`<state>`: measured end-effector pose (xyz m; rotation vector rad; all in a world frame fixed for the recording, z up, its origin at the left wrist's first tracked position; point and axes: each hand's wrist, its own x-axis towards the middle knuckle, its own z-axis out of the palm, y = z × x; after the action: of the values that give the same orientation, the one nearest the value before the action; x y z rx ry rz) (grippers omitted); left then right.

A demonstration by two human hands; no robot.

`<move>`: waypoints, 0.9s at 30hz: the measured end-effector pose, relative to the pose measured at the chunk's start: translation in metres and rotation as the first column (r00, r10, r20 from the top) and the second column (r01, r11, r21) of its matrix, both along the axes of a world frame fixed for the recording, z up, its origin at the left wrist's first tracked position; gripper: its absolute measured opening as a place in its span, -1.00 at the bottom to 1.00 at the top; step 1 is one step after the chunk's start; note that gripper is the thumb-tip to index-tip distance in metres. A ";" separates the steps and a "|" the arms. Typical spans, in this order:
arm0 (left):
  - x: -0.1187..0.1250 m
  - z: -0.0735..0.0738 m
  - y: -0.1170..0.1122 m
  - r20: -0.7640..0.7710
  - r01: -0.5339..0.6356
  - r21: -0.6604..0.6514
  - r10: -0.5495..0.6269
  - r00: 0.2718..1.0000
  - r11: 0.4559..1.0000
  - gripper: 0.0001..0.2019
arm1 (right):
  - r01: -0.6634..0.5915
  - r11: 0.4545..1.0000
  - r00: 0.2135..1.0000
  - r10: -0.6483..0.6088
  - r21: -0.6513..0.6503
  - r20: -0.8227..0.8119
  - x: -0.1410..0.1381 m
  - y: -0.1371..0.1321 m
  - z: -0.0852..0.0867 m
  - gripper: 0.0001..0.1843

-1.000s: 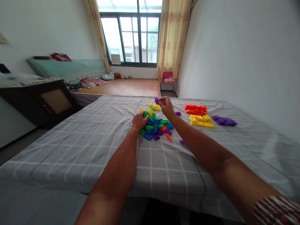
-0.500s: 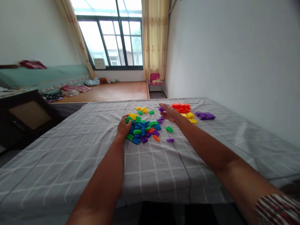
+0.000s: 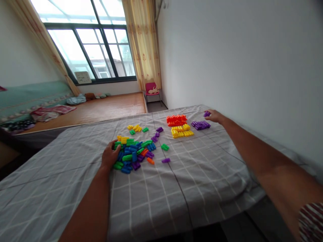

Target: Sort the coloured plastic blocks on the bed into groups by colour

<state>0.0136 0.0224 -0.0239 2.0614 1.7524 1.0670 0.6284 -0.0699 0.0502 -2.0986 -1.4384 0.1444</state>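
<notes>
A mixed heap of coloured plastic blocks (image 3: 133, 151) lies on the grey checked bed sheet (image 3: 191, 181). My left hand (image 3: 109, 157) rests curled against the heap's left edge, touching green blocks. My right hand (image 3: 214, 116) reaches far right and pinches a purple block (image 3: 207, 114) just above the sorted purple pile (image 3: 201, 125). Beside that pile lie a sorted orange pile (image 3: 176, 120) and a sorted yellow pile (image 3: 182, 131). A few loose blocks, one green (image 3: 165, 147) and one purple (image 3: 166, 160), lie between the heap and the piles.
A white wall (image 3: 239, 57) runs close along the bed's right side. Behind the bed are a wooden platform (image 3: 96, 109), a small pink chair (image 3: 151, 89), curtains and a large window. A green-covered bed with clothes stands at the far left.
My right hand has carried the purple block from the heap's far side rightward to the purple pile. The view has swung right. My left hand stays at the heap.
</notes>
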 end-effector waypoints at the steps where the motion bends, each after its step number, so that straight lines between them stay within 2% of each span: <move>1: -0.001 0.000 0.001 0.001 -0.002 -0.006 0.002 1.000 1.000 -0.47 | 0.004 0.999 0.999 -0.002 -0.047 0.051 0.012 -0.001 0.002 -0.51; 4: -0.003 -0.001 0.001 0.008 -0.001 -0.026 0.002 1.000 1.000 -0.46 | -0.003 0.980 0.994 0.025 -0.197 0.106 0.033 -0.002 0.006 -0.45; 8: -0.005 -0.001 0.000 0.017 0.013 -0.032 -0.012 1.000 0.999 -0.42 | -0.133 0.952 0.974 0.178 -0.277 0.143 0.035 0.002 0.009 -0.57; 12: -0.006 -0.002 0.000 0.019 0.012 -0.032 -0.011 1.000 0.999 -0.40 | -0.217 0.936 0.955 0.263 -0.276 0.140 0.024 0.009 0.008 -0.56; 17: -0.005 -0.002 0.000 0.036 0.024 -0.042 -0.023 0.999 0.999 -0.41 | -0.271 0.929 0.947 0.305 -0.253 0.104 0.012 0.021 -0.003 -0.57; 23: -0.007 -0.002 0.000 0.026 0.029 -0.043 -0.028 0.999 0.999 -0.41 | -0.229 0.955 0.947 0.263 -0.186 0.184 -0.003 0.047 -0.021 -0.74; 27: -0.006 0.000 -0.002 0.048 0.040 -0.045 -0.038 0.998 0.998 -0.39 | -0.175 0.979 0.955 0.195 -0.103 0.226 -0.009 0.060 -0.031 -0.77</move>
<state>0.0079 0.0204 -0.0244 2.0179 1.6913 1.0457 0.6195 -0.0102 0.0191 -2.0987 -1.7989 0.0283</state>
